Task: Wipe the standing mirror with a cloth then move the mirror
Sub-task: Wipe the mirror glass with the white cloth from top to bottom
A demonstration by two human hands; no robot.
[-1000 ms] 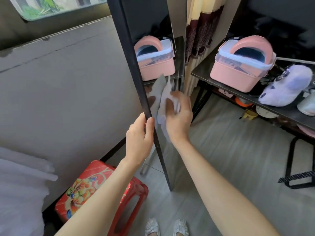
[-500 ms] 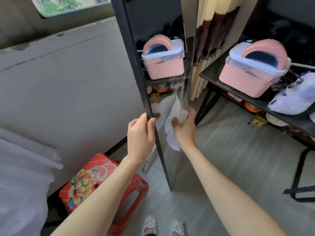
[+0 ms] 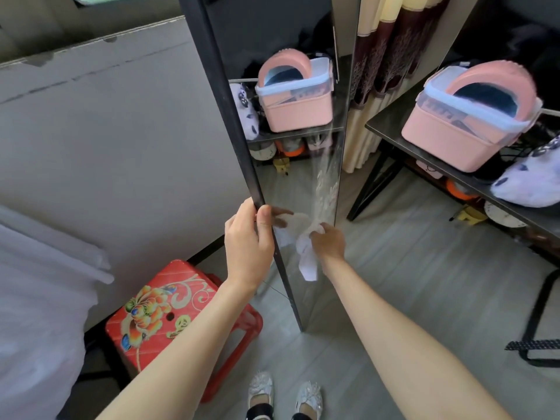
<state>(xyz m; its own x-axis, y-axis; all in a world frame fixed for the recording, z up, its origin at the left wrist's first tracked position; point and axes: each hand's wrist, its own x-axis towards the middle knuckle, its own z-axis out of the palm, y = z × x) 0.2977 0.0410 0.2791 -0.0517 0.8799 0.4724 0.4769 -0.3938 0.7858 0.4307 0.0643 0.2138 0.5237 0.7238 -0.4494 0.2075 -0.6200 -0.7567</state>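
From my feed, the standing mirror [image 3: 291, 165] rises upright in the middle of the view, its dark frame running down to the grey floor [image 3: 409, 292], where its lower corner sits just ahead of my pair of pale shoes [image 3: 285, 395]. My left hand [image 3: 247, 247] has its grip wrapped round the mirror's left frame edge, thumb on the glass side and fingers behind. My right hand [image 3: 328, 241] has its grip bunched around the white cloth [image 3: 304, 256], pressing it against the lower part of the glass; a loose tail of the cloth hangs below the fist. A faint streak shows on the glass above the cloth. To the left of the mirror, a red stool [image 3: 163, 313] with a flower print stands near the frame's foot, beside white bedding [image 3: 39, 298]. To the right, a dark table [image 3: 391, 122] carries a pink box [image 3: 466, 122] with a clear lid, and a pale plush toy [image 3: 530, 183] lies just beside it. The box shows again as a reflection in the mirror.
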